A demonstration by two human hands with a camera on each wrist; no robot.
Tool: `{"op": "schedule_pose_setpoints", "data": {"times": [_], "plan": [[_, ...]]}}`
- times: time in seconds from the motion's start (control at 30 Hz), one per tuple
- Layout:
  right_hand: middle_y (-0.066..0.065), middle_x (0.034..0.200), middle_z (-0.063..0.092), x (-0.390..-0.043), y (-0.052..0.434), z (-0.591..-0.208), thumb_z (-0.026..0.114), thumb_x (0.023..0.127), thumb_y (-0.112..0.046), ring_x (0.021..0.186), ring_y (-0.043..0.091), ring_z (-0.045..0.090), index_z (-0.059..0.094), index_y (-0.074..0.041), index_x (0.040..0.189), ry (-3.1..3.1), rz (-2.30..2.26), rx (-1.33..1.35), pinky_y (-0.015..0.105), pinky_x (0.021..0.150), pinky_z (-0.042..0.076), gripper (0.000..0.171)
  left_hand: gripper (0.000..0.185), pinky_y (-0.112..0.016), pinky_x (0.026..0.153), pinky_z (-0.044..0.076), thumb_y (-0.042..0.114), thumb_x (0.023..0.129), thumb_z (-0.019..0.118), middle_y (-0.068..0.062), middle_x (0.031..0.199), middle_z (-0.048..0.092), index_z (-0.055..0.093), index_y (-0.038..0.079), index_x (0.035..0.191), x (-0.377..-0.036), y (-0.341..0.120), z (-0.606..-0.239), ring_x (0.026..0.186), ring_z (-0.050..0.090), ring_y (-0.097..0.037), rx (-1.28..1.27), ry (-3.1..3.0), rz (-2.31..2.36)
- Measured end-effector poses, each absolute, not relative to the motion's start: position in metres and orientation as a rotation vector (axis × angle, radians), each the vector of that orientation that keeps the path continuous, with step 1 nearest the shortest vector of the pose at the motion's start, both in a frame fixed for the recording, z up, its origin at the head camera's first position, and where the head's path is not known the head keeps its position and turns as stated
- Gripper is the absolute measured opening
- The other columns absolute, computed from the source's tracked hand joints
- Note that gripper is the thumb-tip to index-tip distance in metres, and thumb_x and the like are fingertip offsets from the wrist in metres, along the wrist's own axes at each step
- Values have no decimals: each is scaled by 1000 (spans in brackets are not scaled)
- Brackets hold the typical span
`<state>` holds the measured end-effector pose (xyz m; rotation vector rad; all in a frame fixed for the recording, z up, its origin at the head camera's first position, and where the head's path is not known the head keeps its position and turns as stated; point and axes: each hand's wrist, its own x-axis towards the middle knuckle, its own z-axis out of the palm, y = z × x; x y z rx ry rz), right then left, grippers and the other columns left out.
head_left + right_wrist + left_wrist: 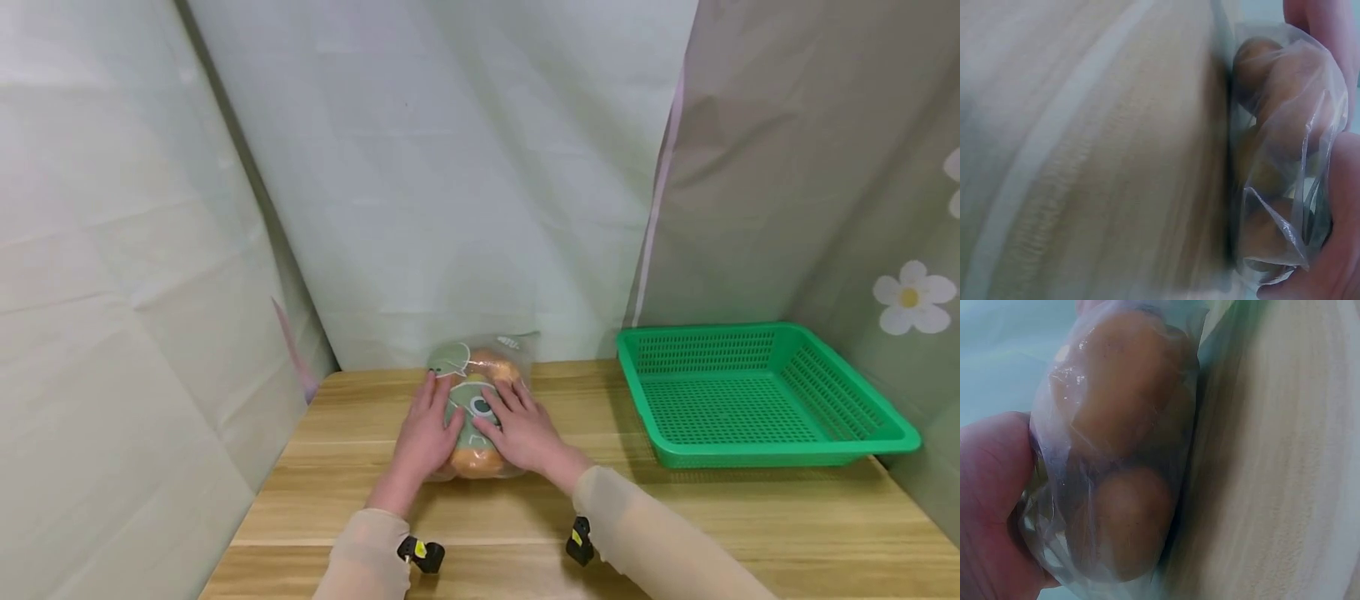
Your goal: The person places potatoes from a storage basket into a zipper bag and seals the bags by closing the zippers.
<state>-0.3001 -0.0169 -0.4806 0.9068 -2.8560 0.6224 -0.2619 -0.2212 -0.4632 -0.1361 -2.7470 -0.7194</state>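
Note:
A clear plastic bag [471,425] with a green cartoon print lies on the table near its back edge. Several rounded orange-brown items [1125,519] fill it; whether they are fruit or something else, I cannot tell. My left hand [427,433] rests flat on the bag's left side, fingers stretched away from me. On its right side lies my right hand [527,429], with fingers spread and straight. In the right wrist view, the wrinkled plastic [1288,144] bulges around the items beneath that hand. Neither hand curls round the bag.
A green plastic basket [750,454] with slotted walls stands to the right on the wooden table [495,533]. Pale cloth [480,183] hangs right behind the table, and more cloth hangs at the left and right sides.

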Motion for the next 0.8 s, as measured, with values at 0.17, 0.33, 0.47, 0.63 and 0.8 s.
{"op": "schedule_pose_setpoints", "data": {"times": [0.17, 0.33, 0.47, 0.63, 0.8], "plan": [[15, 182, 23, -293, -14, -481, 37, 116, -64, 166, 46, 17, 34, -17, 175, -2874, 618, 865, 79, 122, 28, 75, 67, -80, 119, 31, 32, 114, 59, -29, 179, 20, 35, 9, 172, -257, -216, -462, 160, 23, -58, -148, -2766, -671], [9, 184, 17, -292, -11, -484, 35, 115, -67, 167, 43, 15, 29, -22, 176, -2905, 537, 829, 79, 123, 25, 77, 68, -82, 117, 33, 32, 114, 60, -28, 178, 21, 36, 8, 172, -255, -212, -462, 159, 26, -58, -159, -2767, -643], [10, 183, 19, -290, -8, -481, 37, 115, -66, 166, 43, 17, 31, -21, 176, -2899, 555, 820, 80, 122, 25, 76, 68, -82, 118, 32, 36, 115, 58, -26, 180, 20, 36, 9, 173, -256, -210, -461, 160, 25, -55, -151, -2786, -631], [14, 182, 23, -287, -4, -474, 39, 115, -64, 166, 44, 19, 34, -19, 175, -2907, 579, 817, 80, 123, 26, 75, 70, -81, 120, 29, 40, 115, 56, -24, 181, 16, 33, 10, 174, -258, -209, -461, 163, 21, -53, -135, -2827, -628], [15, 181, 24, -289, -4, -470, 43, 115, -63, 165, 44, 20, 36, -18, 174, -2906, 591, 801, 78, 123, 28, 75, 69, -82, 120, 29, 41, 116, 54, -24, 181, 16, 32, 10, 174, -259, -209, -458, 163, 20, -51, -134, -2842, -609]]}}
